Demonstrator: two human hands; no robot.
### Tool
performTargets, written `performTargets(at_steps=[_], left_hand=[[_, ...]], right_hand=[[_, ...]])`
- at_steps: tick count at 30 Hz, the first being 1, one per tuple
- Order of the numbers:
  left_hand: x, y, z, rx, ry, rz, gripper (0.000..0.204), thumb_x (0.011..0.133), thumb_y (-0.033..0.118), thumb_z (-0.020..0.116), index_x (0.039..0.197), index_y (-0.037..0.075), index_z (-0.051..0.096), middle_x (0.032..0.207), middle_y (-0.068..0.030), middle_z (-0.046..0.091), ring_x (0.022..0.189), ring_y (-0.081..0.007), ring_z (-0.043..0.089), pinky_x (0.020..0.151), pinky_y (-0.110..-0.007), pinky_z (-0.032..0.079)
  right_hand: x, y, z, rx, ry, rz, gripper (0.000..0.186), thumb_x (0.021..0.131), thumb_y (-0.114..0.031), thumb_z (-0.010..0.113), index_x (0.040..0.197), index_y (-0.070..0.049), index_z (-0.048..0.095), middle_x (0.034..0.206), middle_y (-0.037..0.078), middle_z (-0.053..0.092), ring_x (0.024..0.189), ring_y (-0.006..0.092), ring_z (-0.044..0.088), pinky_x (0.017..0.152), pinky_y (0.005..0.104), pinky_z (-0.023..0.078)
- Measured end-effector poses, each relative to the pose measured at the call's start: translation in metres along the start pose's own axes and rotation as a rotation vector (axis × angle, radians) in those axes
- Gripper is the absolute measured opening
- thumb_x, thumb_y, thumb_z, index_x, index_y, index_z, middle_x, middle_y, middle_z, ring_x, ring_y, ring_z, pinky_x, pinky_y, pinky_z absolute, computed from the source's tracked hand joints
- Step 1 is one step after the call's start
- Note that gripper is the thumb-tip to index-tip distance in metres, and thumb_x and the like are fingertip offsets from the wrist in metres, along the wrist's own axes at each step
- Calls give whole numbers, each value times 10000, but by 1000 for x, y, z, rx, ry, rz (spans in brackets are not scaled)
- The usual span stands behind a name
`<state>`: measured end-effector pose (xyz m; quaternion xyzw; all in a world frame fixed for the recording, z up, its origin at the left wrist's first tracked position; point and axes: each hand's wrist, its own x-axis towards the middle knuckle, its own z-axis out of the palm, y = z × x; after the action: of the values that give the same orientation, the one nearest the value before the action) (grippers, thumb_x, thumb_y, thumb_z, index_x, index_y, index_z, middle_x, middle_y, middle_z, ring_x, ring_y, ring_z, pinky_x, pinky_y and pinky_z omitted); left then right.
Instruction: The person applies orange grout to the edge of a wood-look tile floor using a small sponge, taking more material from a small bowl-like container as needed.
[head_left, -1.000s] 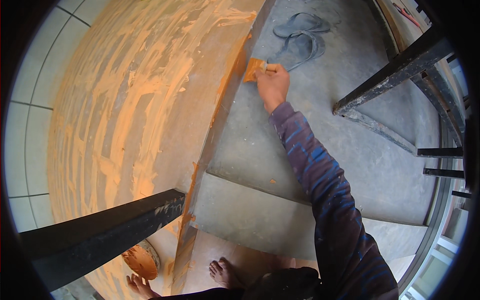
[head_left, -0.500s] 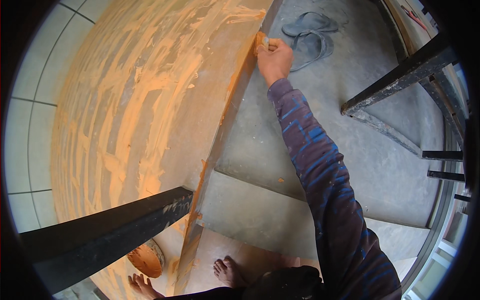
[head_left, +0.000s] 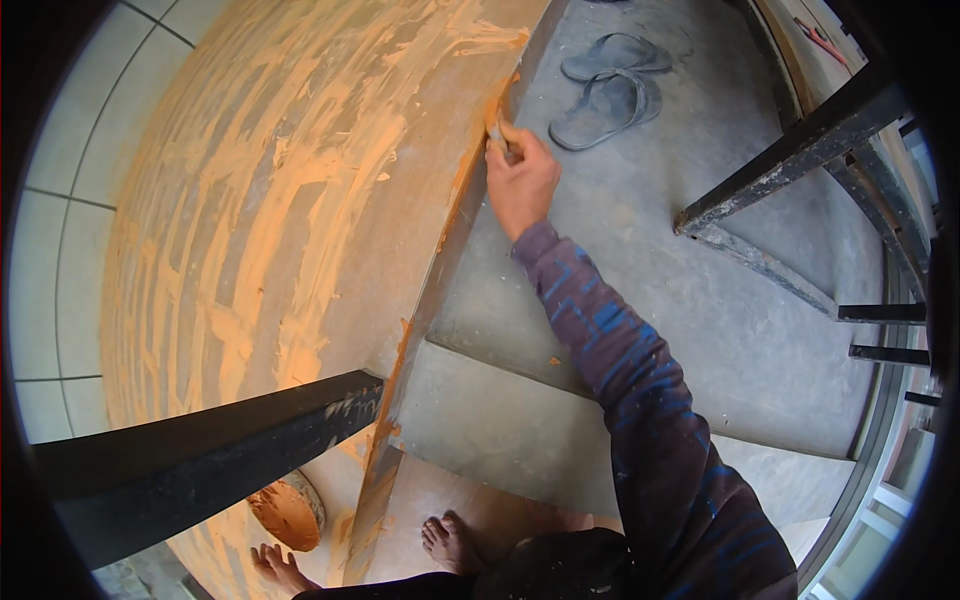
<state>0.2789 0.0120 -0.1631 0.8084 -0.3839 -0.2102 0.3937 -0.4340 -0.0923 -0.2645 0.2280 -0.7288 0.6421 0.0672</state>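
My right hand (head_left: 522,178) grips a small putty scraper (head_left: 495,135), mostly hidden by the fingers, at the orange-smeared edge (head_left: 460,190) of a wide board-like surface (head_left: 260,230) covered in streaks of orange paste. At the bottom left, my left hand (head_left: 280,565) lies with fingers apart and nothing in them, just below a round container (head_left: 285,512) of orange paste.
A dark beam (head_left: 200,450) crosses the lower left. Grey flip-flops (head_left: 605,105) lie on the concrete step (head_left: 620,270), beside black metal frames (head_left: 770,150) at right. Red-handled tool (head_left: 820,40) sits top right. My bare foot (head_left: 450,540) is below. Pale tiles (head_left: 60,280) border the left.
Over the last second my right hand went up the edge, then came back down it toward me and leftward, still gripping the scraper. My left hand stays near the container.
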Motion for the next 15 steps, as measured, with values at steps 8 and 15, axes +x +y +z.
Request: performTargets(at_steps=[8, 15], left_hand=[[-26, 24, 22, -19, -29, -7, 686, 1032, 408, 554, 1594, 107, 299, 1599, -189, 387, 1436, -336, 474, 1157, -486, 378], [-39, 29, 16, 2, 9, 31, 686, 1032, 404, 553, 1595, 106, 299, 1600, -205, 376, 1435, -342, 473, 1167, -489, 370]], right_hand=[[3, -7, -43, 6, -135, -236, 280, 818, -10, 733, 1097, 6, 719, 992, 138, 725, 860, 365, 623, 826, 402, 514], [-43, -28, -41, -70, -203, -457, 344, 770, 22, 721, 1113, -2, 722, 1010, 118, 713, 862, 346, 591, 788, 437, 513]])
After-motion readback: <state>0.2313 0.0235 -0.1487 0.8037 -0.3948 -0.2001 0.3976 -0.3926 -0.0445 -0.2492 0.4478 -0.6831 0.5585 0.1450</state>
